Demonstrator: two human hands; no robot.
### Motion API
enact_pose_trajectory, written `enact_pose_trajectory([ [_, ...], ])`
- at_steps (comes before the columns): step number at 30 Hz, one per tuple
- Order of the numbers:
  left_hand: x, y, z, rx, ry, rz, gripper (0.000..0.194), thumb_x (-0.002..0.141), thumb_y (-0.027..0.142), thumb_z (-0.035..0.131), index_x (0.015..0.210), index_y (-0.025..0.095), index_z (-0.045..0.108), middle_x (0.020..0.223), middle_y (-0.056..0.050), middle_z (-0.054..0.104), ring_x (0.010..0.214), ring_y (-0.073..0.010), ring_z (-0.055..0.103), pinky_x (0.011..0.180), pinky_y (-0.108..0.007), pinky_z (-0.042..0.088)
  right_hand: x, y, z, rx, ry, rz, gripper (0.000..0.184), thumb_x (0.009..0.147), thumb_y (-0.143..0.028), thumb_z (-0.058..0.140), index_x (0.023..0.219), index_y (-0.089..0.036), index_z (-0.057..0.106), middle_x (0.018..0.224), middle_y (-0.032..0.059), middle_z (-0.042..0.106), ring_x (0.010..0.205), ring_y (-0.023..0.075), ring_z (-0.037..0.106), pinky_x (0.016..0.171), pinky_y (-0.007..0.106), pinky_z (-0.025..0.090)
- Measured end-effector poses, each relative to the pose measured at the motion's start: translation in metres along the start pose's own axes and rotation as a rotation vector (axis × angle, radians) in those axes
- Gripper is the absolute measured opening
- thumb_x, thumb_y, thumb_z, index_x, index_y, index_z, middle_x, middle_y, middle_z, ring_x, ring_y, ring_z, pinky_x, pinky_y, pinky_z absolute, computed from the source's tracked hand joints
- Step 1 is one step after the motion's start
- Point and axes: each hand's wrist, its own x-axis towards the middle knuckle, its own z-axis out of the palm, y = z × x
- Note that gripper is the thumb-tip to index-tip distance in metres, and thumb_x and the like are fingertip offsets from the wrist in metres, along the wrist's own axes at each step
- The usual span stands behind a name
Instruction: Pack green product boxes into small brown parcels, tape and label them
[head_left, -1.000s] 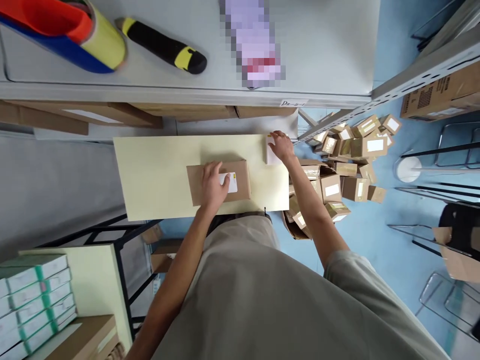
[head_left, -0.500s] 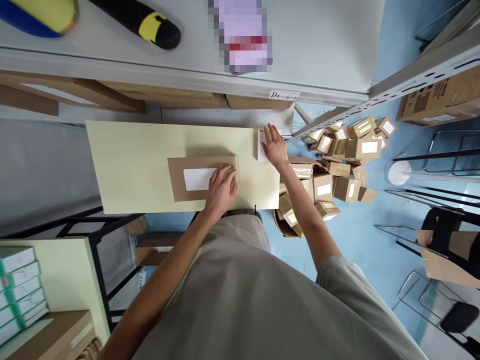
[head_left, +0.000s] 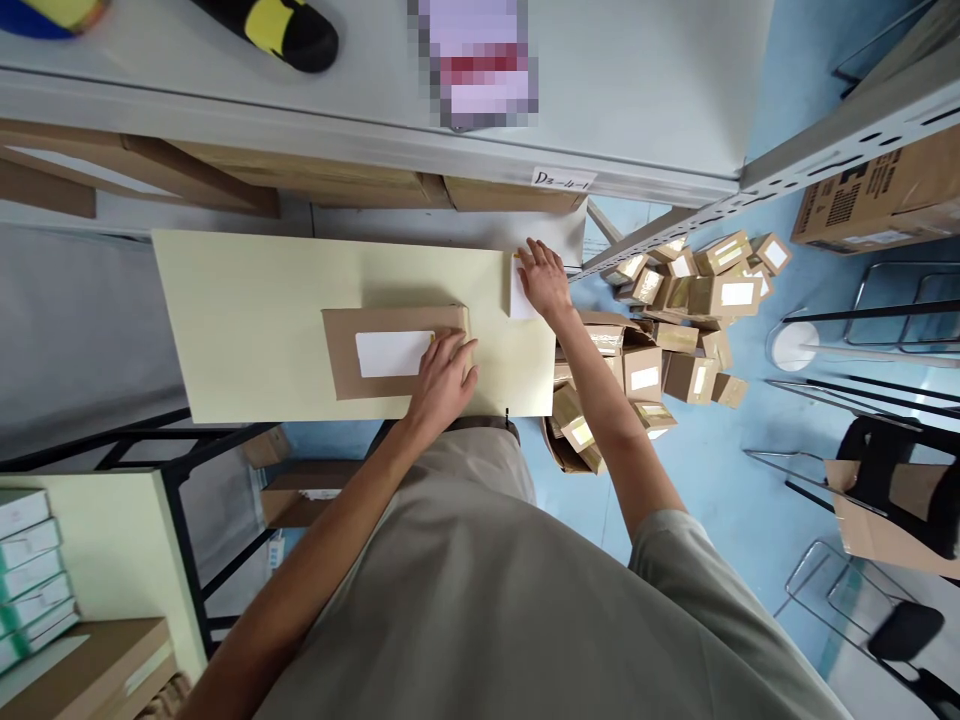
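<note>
A flat brown cardboard box [head_left: 341, 350] with a white label [head_left: 390, 355] lies on a pale yellow board-like tabletop [head_left: 247, 330] in front of me. My left hand [head_left: 442, 378] rests on the box's right end, fingers spread and lying over the label's edge. At the tabletop's right end is a small white pad or thin box [head_left: 519, 300]; which of the two I cannot tell. My right hand [head_left: 545, 280] lies over its right side, fingers bent loosely and apart at its far edge. The fingers partly cover the white thing.
A grey shelf [head_left: 637, 90] runs along the far side, carrying a black-and-yellow handled tool [head_left: 289, 35] and a blurred-out phone-like object [head_left: 480, 60]. Many small cartons [head_left: 720, 290] are heaped on the floor at right. A rack [head_left: 176, 520] stands at lower left.
The view has shifted slightly. My right fingers have drawn in and bent more at the white thing's far edge. My left fingers have spread a little on the box.
</note>
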Motion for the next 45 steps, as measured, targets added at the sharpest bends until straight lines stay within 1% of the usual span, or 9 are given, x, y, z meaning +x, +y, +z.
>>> enact_pose_trajectory([
  [10, 0.0, -0.003, 0.001, -0.011, -0.01, 0.014, 0.05, 0.107, 0.028, 0.057, 0.156, 0.019, 0.064, 0.161, -0.017, 0.065, 0.162, -0.0367, 0.051, 0.14, -0.06, 0.035, -0.025, -0.011, -0.031, 0.008, 0.087, -0.069, 0.038, 0.118, -0.021, 0.042, 0.14, -0.017, 0.073, 0.157, 0.0185, 0.068, 0.145, 0.0368, 0.058, 0.13, 0.059, 0.041],
  [16, 0.051, -0.004, 0.018, -0.101, -0.002, 0.105, 0.078, 0.104, 0.024, 0.058, 0.177, 0.014, 0.034, 0.175, -0.023, 0.054, 0.166, -0.0361, 0.049, 0.139, -0.059, 0.039, -0.092, -0.029, -0.048, -0.074, 0.024, -0.213, 0.035, 0.117, -0.016, 0.047, 0.121, -0.02, 0.081, 0.157, 0.0151, 0.071, 0.149, 0.0333, 0.06, 0.127, 0.053, 0.047],
  [23, 0.117, 0.001, 0.045, 0.038, -0.303, 0.168, 0.086, 0.094, 0.004, 0.052, 0.178, 0.005, 0.033, 0.182, -0.026, 0.04, 0.173, -0.0337, 0.038, 0.141, -0.049, 0.038, -0.165, -0.033, -0.024, -0.137, 0.058, -0.372, 0.029, 0.11, -0.006, 0.06, 0.114, -0.023, 0.084, 0.139, 0.0146, 0.081, 0.138, 0.0298, 0.073, 0.119, 0.05, 0.059],
  [27, 0.117, -0.004, 0.057, 0.071, -0.375, 0.158, 0.087, 0.091, 0.003, 0.054, 0.176, 0.011, 0.042, 0.175, -0.024, 0.051, 0.166, -0.0351, 0.05, 0.136, -0.049, 0.044, -0.178, -0.032, -0.016, -0.13, 0.053, -0.398, 0.029, 0.109, -0.004, 0.063, 0.112, -0.023, 0.084, 0.135, 0.014, 0.083, 0.137, 0.0297, 0.074, 0.119, 0.052, 0.061],
  [32, 0.104, -0.007, 0.06, 0.145, -0.411, 0.135, 0.086, 0.093, 0.0, 0.045, 0.177, 0.01, 0.037, 0.178, -0.024, 0.047, 0.163, -0.032, 0.054, 0.129, -0.042, 0.048, -0.173, -0.03, -0.012, -0.221, 0.053, -0.443, 0.024, 0.11, -0.008, 0.064, 0.109, -0.021, 0.084, 0.131, 0.0143, 0.084, 0.135, 0.0288, 0.075, 0.116, 0.048, 0.062],
  [35, 0.097, -0.006, 0.062, 0.167, -0.406, 0.118, 0.093, 0.088, -0.002, 0.046, 0.18, 0.009, 0.032, 0.177, -0.028, 0.048, 0.16, -0.0369, 0.058, 0.125, -0.048, 0.051, -0.172, -0.033, -0.011, -0.267, -0.111, -0.424, 0.022, 0.106, -0.006, 0.069, 0.106, -0.02, 0.085, 0.131, 0.015, 0.084, 0.135, 0.0292, 0.076, 0.117, 0.047, 0.062],
  [41, 0.097, -0.004, 0.064, 0.112, -0.416, 0.095, 0.097, 0.09, 0.005, 0.055, 0.183, 0.01, 0.026, 0.176, -0.03, 0.046, 0.165, -0.0422, 0.05, 0.125, -0.056, 0.052, -0.184, -0.041, -0.029, -0.168, -0.833, -0.297, 0.011, 0.097, -0.01, 0.079, 0.096, -0.017, 0.087, 0.103, 0.0107, 0.089, 0.103, 0.0275, 0.086, 0.098, 0.036, 0.063],
  [43, 0.096, 0.0, 0.057, -0.008, -0.402, 0.048, 0.083, 0.098, 0.017, 0.055, 0.179, 0.012, 0.038, 0.178, -0.026, 0.046, 0.167, -0.0409, 0.047, 0.128, -0.055, 0.051, -0.183, -0.039, -0.041, 0.076, -0.866, -0.211, 0.004, 0.098, -0.019, 0.082, 0.097, -0.021, 0.086, 0.103, 0.0061, 0.089, 0.1, 0.0249, 0.086, 0.093, 0.032, 0.062],
  [45, 0.089, 0.005, 0.045, -0.245, -0.384, -0.014, 0.063, 0.107, 0.037, 0.051, 0.166, 0.016, 0.058, 0.172, -0.022, 0.057, 0.163, -0.0388, 0.054, 0.127, -0.052, 0.052, -0.177, -0.036, -0.053, 0.406, -0.753, -0.117, 0.009, 0.101, -0.03, 0.079, 0.096, -0.024, 0.083, 0.101, 0.0026, 0.088, 0.096, 0.0223, 0.085, 0.088, 0.03, 0.061],
])
